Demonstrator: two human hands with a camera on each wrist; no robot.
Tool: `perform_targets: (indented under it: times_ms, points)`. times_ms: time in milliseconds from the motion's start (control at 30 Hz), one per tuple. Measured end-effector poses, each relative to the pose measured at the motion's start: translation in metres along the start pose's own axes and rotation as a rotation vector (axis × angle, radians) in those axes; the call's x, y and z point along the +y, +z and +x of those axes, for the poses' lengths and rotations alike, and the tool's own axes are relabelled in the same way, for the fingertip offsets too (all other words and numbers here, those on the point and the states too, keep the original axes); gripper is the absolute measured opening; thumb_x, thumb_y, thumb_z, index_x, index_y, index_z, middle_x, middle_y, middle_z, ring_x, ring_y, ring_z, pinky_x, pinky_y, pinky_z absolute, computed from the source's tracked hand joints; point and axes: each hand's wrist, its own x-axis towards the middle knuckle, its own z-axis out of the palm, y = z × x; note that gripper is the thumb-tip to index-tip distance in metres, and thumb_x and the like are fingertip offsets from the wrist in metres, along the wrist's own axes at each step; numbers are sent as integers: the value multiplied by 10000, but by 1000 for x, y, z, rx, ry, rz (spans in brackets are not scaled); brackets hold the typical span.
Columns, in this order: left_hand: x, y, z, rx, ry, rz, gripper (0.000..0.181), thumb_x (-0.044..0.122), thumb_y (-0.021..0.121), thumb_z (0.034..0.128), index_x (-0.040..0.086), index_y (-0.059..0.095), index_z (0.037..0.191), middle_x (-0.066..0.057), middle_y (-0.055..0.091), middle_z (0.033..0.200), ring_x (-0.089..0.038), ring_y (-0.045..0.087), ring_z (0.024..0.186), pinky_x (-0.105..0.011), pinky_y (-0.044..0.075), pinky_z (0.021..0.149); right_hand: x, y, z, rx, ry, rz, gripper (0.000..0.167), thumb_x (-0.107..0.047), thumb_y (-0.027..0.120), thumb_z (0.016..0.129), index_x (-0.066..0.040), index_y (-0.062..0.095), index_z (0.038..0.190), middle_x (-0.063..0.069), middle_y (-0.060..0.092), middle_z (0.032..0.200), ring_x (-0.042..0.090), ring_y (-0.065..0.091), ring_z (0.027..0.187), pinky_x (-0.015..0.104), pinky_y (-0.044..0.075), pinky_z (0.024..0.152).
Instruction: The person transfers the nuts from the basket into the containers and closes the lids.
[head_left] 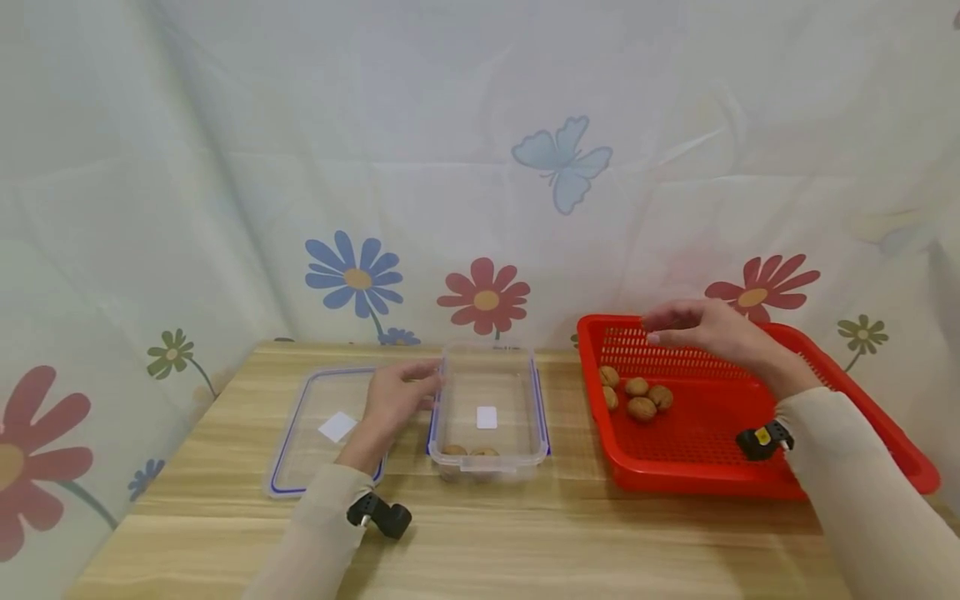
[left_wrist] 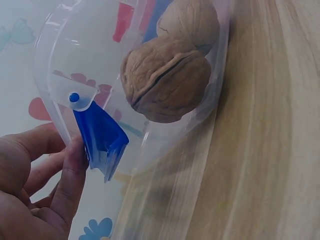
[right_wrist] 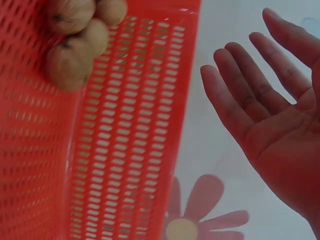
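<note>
A clear box [head_left: 491, 392] with walnuts [left_wrist: 167, 80] at its near end stands mid-table. The left hand [head_left: 399, 398] is at its left side; in the left wrist view the thumb and a finger of that hand [left_wrist: 47, 182] pinch the rim beside a blue clip [left_wrist: 102, 137]. The right hand [head_left: 701, 327] hovers above the red basket [head_left: 705, 479], holding nothing; the right wrist view shows this hand [right_wrist: 280, 115] with fingers spread and slightly bent. Several walnuts [head_left: 641, 408] lie in the basket's left part.
A clear lid [head_left: 307, 450] with a blue seal and a white label lies flat on the wooden table [head_left: 465, 542], left of the box and partly behind the left forearm. A flowered curtain [head_left: 420, 167] hangs behind the table.
</note>
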Motion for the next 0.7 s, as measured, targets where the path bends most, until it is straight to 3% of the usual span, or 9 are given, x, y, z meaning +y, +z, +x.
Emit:
perform_targets:
  times_ms: [133, 400, 700]
  points:
    - [1, -3, -1, -22, -2, 27, 385, 116, 761, 984, 14, 714, 1353, -224, 708, 1293, -297, 760, 967, -351, 648, 796, 11, 0, 2, -47, 3, 7, 523, -281, 797, 974, -52, 653, 1421, 162, 674, 1380, 328, 631, 1200, 593, 551, 1018]
    - [5, -11, -1, -149, 10, 41, 517, 72, 755, 966, 32, 624, 1465, -231, 686, 1291, -384, 717, 1092, -381, 637, 872, 39, 2, 7, -171, 6, -4, 474, -168, 753, 996, -2, 638, 1425, 213, 648, 1410, 369, 615, 1239, 591, 550, 1022]
    - [3, -13, -1, -169, 15, 74, 492, 102, 759, 975, 40, 644, 1450, -207, 705, 1252, -359, 725, 1058, -392, 639, 867, 59, 7, 11, -245, 33, -13, 433, -152, 776, 968, -4, 682, 1364, 198, 663, 1374, 323, 634, 1182, 567, 554, 1027]
